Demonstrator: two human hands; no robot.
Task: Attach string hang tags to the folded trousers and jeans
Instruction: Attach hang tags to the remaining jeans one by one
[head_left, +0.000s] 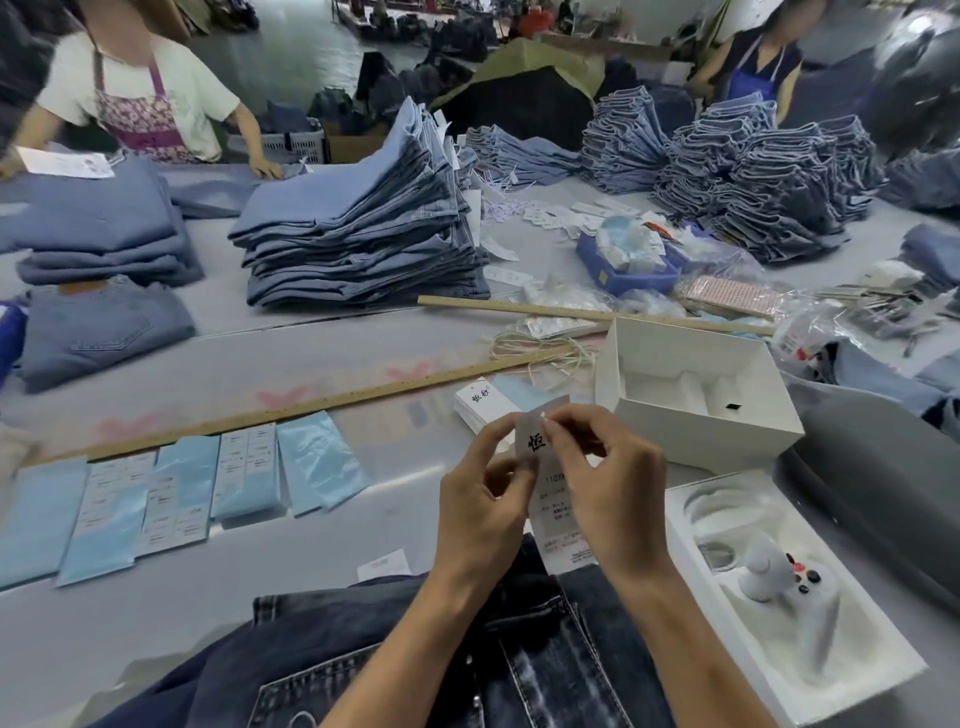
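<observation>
Both grips pinch one white hang tag (540, 457): my left hand (485, 499) holds its left edge, my right hand (602, 483) nips the top by the hole. It hangs upright above dark jeans (519, 649) on the worktop (363, 374). Spare tags (480, 402) lie just behind.

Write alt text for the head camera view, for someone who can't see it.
Two bare hands, left hand and right hand, pinch a white paper hang tag above dark blue denim jeans on a grey table, with a tall stack of folded light blue trousers beyond.
</observation>
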